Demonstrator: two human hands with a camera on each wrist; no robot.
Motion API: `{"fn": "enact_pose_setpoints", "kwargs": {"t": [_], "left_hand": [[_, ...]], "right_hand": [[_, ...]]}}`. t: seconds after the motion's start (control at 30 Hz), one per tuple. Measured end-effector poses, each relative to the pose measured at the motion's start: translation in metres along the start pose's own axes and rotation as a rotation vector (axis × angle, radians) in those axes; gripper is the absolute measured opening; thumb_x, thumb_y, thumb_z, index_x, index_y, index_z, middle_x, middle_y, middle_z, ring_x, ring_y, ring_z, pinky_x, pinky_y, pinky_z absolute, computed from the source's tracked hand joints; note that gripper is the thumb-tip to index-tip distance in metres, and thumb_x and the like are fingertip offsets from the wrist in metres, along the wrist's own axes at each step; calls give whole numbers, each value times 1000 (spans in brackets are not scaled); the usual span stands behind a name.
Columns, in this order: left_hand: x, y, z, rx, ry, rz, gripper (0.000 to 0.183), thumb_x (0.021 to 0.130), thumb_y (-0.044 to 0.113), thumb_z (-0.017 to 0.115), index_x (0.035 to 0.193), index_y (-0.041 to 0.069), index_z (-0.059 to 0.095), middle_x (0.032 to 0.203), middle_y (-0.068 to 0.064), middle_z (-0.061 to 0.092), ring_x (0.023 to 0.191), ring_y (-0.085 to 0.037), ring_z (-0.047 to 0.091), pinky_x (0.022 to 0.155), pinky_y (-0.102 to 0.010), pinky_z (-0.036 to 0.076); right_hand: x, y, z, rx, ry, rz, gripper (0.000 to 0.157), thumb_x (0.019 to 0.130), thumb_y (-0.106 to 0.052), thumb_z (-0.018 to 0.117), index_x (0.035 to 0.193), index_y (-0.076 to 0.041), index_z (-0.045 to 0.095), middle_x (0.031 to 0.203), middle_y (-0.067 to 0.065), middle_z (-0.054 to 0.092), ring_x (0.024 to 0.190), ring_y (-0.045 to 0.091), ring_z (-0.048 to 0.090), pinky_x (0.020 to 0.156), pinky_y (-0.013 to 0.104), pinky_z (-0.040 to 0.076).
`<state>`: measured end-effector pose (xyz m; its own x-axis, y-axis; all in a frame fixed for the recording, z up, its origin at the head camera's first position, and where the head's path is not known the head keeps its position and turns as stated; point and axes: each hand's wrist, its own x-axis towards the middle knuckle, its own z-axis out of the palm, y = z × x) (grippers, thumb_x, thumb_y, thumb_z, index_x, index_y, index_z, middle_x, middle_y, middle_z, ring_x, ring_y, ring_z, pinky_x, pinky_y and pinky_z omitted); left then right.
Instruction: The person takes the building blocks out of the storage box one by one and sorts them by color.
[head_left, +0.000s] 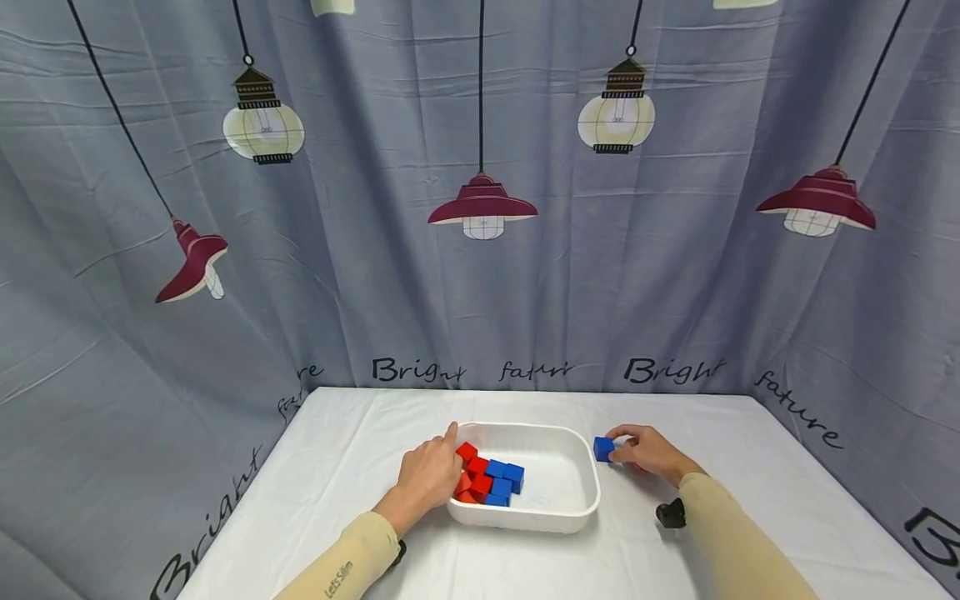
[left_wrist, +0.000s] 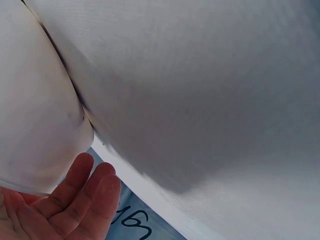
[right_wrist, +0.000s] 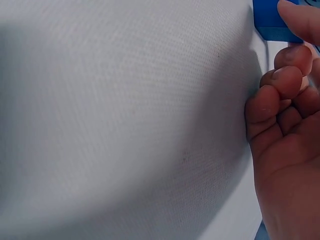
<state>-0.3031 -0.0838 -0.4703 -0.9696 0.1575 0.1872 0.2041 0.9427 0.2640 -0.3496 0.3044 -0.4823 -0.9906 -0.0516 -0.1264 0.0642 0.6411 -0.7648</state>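
A white plastic tray (head_left: 540, 520) sits mid-table, with several red cubes (head_left: 478, 467) and several blue cubes (head_left: 513, 475) gathered at its left end. My left hand (head_left: 429, 473) holds the tray's left rim, the index finger lying along it toward the far corner. In the left wrist view, fingers (left_wrist: 102, 200) lie against the outer wall (left_wrist: 40, 100). To the right of the tray, my right hand (head_left: 651, 452) pinches a single blue cube (head_left: 603, 449) between thumb and fingers. The right wrist view has this blue cube (right_wrist: 272, 25) at its top edge, the other fingers (right_wrist: 262, 105) curled low by the cloth.
White cloth covers the table (head_left: 375, 417), whose far edge meets a grey-blue curtain (head_left: 375, 250) printed with lamps and lettering. A black wrist device (head_left: 671, 513) hangs under the right sleeve (head_left: 738, 533). Shadows of both arms fall on the cloth.
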Motion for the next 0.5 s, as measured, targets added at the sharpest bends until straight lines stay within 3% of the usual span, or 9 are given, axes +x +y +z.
{"fn": "enact_pose_setpoints", "kwargs": {"t": [0.5], "left_hand": [[0, 0, 0, -15, 3, -2, 58, 97, 25, 55, 151, 6, 45, 100, -8, 69, 81, -20, 63, 74, -43, 56]], "right_hand": [[1, -1, 2, -14, 2, 20, 49, 80, -14, 79, 124, -3, 63, 71, 3, 50, 65, 18, 48, 62, 30, 39]]}}
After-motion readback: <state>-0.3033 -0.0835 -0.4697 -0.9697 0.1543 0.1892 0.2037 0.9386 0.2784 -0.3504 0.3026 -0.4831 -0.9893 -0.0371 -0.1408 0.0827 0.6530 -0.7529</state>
